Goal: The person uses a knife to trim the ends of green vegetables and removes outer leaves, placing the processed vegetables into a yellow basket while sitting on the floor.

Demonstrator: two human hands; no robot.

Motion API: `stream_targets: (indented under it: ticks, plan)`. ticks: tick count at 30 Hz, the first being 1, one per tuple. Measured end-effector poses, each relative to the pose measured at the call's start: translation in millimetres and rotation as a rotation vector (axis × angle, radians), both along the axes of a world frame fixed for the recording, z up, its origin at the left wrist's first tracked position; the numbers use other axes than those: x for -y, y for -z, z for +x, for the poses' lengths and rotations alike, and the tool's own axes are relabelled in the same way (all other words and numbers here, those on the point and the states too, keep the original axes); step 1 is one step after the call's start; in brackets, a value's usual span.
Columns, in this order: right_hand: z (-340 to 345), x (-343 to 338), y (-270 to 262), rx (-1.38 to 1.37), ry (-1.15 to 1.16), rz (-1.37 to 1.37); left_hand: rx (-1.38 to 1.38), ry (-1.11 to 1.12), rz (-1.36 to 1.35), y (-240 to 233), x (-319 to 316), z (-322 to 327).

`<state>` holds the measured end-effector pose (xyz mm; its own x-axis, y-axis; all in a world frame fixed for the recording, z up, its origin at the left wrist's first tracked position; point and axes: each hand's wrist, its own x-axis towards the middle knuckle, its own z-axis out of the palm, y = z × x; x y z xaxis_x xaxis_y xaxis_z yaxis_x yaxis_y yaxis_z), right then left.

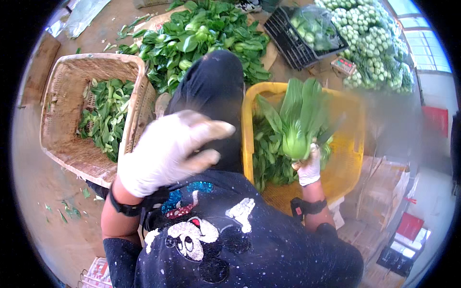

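Note:
My right hand point(310, 166), in a white glove, is at the base of a green bok choy point(296, 140) held over the yellow plastic crate point(247, 136). Its leaves point away from me. A thin grey blade point(332, 129), which looks like a knife's, juts out beside that hand; its handle is hidden. My left hand point(173, 151), also gloved, is slightly blurred, with thumb and fingers spread and nothing between them. It hovers between my knee and a worn tan plastic basket point(84, 66). Loose bok choy leaves point(110, 111) lie inside that basket. More bok choy point(268, 154) fills the yellow crate's left side.
A large heap of bok choy point(201, 32) lies on the floor beyond my knee. Behind the yellow crate are a black crate point(288, 39) with bagged greens, a small box point(343, 66) and stacked bagged bok choy point(374, 39). Cardboard point(383, 187) is at right.

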<state>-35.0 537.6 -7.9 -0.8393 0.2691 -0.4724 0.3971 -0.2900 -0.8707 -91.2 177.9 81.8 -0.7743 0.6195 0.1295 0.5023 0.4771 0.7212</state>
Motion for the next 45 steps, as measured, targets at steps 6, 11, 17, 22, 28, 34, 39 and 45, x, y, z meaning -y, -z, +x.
stream_targets:
  ticks: [6, 11, 17, 22, 28, 34, 39, 45]
  plan:
    - [-64, 142, -69, -0.114, -0.51, -0.008, -0.47, -0.347, -0.217, 6, -7, 6]
    - [-106, 274, -63, -0.388, -0.965, -0.18, 0.043, -0.894, 0.958, 68, 82, 11]
    - [-131, 357, -35, -0.814, -1.161, 0.202, 0.254, -1.05, 1.226, 81, 164, 73]
    - [-122, 397, -63, -1.247, -1.299, 0.658, 0.022, -1.275, 1.082, 91, 190, 91]
    - [-118, 440, -70, -1.657, -1.505, 0.953, 0.046, -1.191, 0.76, 101, 211, 103]
    - [-119, 457, -60, -1.714, -1.611, 0.947, 0.236, -1.014, 1.181, 93, 215, 115]
    - [-115, 463, -62, -1.678, -1.611, 0.917, 0.291, -0.961, 1.161, 90, 217, 120]
    - [-118, 461, -53, -1.693, -1.599, 0.891, 0.292, -0.967, 1.09, 85, 218, 118]
